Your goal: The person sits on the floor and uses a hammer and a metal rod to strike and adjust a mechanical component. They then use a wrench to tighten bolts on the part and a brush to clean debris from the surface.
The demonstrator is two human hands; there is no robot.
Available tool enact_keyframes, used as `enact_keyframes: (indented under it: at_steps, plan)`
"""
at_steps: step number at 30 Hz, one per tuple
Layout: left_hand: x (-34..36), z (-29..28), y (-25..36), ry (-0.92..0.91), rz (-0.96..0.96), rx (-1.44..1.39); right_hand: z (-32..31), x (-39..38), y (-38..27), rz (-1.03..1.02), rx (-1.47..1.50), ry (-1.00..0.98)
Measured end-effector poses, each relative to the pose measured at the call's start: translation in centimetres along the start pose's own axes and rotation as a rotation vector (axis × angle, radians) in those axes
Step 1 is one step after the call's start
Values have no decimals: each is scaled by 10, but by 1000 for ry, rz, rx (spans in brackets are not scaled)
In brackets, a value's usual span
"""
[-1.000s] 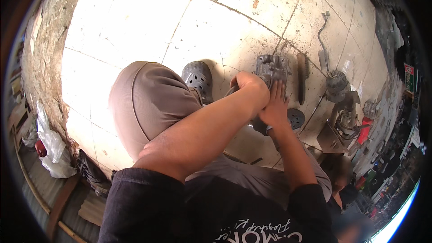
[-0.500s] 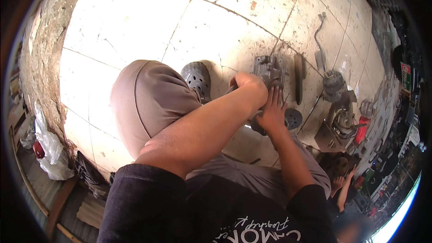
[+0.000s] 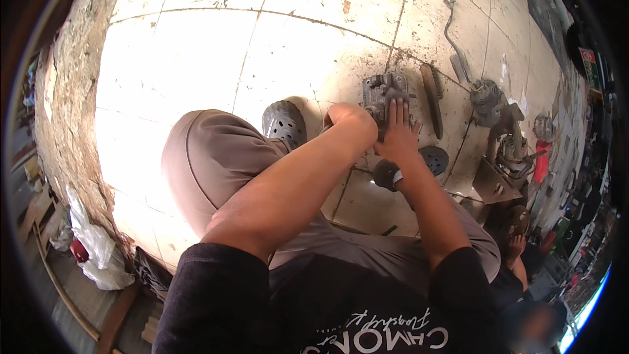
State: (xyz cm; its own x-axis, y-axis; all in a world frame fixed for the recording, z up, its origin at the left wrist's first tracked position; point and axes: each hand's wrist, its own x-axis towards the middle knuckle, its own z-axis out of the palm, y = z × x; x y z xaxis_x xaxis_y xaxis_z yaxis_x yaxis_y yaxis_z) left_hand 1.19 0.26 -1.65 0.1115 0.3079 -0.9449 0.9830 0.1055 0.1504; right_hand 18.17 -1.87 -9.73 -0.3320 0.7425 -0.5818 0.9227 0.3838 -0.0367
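Note:
A grey cast-metal engine part [image 3: 375, 90] with bolt holes at its corners lies on the tiled floor in front of me. My right hand [image 3: 398, 137] rests on its near right side, fingers stretched out and lying flat over the metal. At the part's left edge is my left hand [image 3: 350, 117], bent at the wrist with its fingers curled closed. My own wrist hides most of those fingers, so what they grip cannot be made out. A wire brush [image 3: 431, 99] with dark bristles lies just right of the part.
Farther right sit a round metal part [image 3: 485, 101], a thin cable [image 3: 449, 23] and a metal assembly [image 3: 514, 152] beside a red handle [image 3: 541, 166]. My dark clogs [image 3: 284, 122] flank the work. Another person's hand [image 3: 516, 246] shows at lower right; a plastic bag [image 3: 98, 255] lies at left.
My right hand has slid forward onto the metal part, its fingers now farther up it. My left hand stays curled at the part's left side. The whole view has shifted slightly.

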Motion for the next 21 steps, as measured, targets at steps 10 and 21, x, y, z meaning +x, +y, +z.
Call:
enact_keyframes:
  at_steps: [10,21]
  plan:
    - [1,3,-1,51,-12,8,18,-28,-2,29,25,18]
    - [-5,9,0,189,23,96,27,-30,-10,78,-29,151]
